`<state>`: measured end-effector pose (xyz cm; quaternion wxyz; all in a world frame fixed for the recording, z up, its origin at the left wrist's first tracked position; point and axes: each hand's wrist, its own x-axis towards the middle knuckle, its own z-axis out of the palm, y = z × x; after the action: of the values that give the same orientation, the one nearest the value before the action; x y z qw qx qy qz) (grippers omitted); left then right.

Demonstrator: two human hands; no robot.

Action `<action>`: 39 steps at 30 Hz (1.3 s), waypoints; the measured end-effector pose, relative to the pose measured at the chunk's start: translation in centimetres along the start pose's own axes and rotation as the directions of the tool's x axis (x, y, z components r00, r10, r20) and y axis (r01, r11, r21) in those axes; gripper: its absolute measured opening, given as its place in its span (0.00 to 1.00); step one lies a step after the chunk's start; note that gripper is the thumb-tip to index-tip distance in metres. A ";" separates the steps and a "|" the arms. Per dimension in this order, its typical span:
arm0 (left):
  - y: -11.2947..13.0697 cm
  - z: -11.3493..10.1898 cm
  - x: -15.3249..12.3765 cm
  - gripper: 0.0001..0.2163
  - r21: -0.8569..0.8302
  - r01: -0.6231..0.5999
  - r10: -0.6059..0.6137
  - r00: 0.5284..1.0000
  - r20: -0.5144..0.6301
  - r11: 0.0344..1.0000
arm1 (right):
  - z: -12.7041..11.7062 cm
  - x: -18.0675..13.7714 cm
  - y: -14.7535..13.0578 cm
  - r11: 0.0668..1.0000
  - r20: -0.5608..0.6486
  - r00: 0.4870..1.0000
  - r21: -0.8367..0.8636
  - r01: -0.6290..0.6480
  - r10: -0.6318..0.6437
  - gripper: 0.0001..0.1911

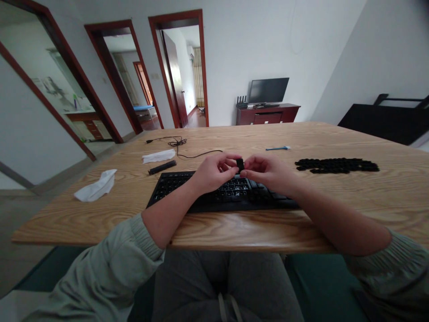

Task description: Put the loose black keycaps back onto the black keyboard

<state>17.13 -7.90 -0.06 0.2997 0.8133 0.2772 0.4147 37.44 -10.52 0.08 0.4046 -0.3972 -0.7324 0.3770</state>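
A small black keycap (pixel 240 164) is held up between the fingertips of both hands. My left hand (pixel 216 170) pinches it from the left, and my right hand (pixel 264 171) grips its right side. Just below them lies a black keyboard (pixel 214 205), with many key positions bare and showing pale switch mounts. Part of the keyboard is hidden behind my hands and forearms. To the right, loose black keycaps (pixel 337 165) lie in close rows on the table.
The wooden table (pixel 214 230) carries a blue brush (pixel 278 148) beyond my right hand. On the left are two crumpled white tissues (pixel 97 185), a dark stick-shaped object (pixel 162 167) and a coiled cable (pixel 177 142). A television (pixel 269 91) stands by the far wall.
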 end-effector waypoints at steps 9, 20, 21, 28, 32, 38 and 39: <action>0.4 -1.4 -0.5 0.12 0.337 -0.148 0.061 0.964 0.257 0.930 | -1.3 -0.3 0.3 0.979 0.145 0.988 -0.202 -0.018 0.048 0.08; -0.4 -0.5 -0.9 0.12 0.506 -0.242 -0.015 0.892 0.452 0.828 | -1.6 -1.5 0.9 0.781 0.348 0.937 -0.584 0.223 -0.007 0.11; -0.4 -0.5 -0.9 0.12 0.504 -0.237 -0.020 0.892 0.451 0.830 | -1.5 -1.5 0.9 0.778 0.346 0.938 -0.589 0.219 -0.002 0.11; -0.2 -1.0 -1.1 0.14 0.387 -0.305 0.072 0.856 0.513 0.870 | -1.4 -1.7 0.9 0.791 0.374 0.925 -0.547 0.274 -0.062 0.11; -0.3 -1.1 -1.3 0.14 0.395 -0.354 0.102 0.840 0.533 0.848 | -1.5 -1.8 1.1 0.780 0.393 0.916 -0.546 0.306 -0.084 0.11; 0.5 -1.0 -1.6 0.15 0.457 -0.426 0.122 0.822 0.557 0.781 | -1.5 -2.0 1.3 0.738 0.388 0.916 -0.587 0.333 -0.105 0.10; 0.6 -0.9 -1.7 0.15 0.466 -0.441 0.128 0.817 0.562 0.768 | -1.4 -2.0 1.3 0.731 0.386 0.915 -0.590 0.342 -0.116 0.10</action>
<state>15.62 -9.18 -0.06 0.0313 0.9764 0.1707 0.1283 39.83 -11.45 -1.13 0.1611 -0.3501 -0.9165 0.1074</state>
